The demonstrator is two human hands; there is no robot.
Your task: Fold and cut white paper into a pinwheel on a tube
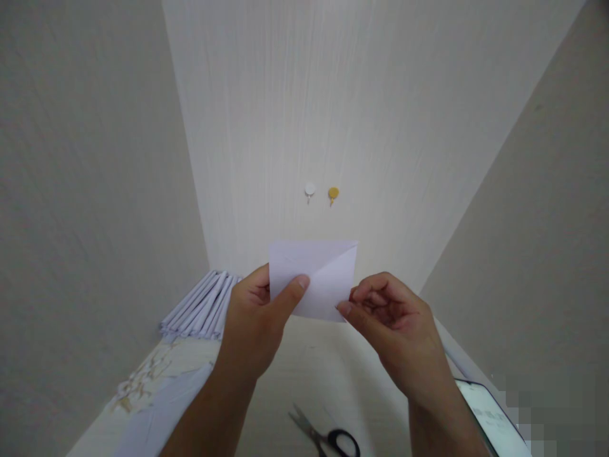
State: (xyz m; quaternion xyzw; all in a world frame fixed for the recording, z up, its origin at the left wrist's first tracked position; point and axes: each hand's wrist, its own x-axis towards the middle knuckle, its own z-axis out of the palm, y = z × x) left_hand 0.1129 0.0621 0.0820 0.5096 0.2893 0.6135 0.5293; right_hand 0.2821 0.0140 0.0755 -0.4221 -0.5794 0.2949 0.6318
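Observation:
A small folded sheet of white paper (328,266) is held up in the middle of the head view, with a diagonal edge running to its top right corner. My left hand (259,317) grips its left side, thumb flat across the front and the fingers behind. At the lower right corner, my right hand (392,320) pinches the paper between thumb and fingertips, the other fingers curled. Below both hands, scissors (316,435) with black handles lie on the table (304,374), cut off by the bottom edge of the view.
Several narrow folded paper strips (200,308) are stacked at the left, near thin tangled scraps (145,381) and flat white paper (159,406). A lit phone (492,416) lies at the right. Two round hooks, one white (310,189) and one yellow (333,192), hang on the back wall.

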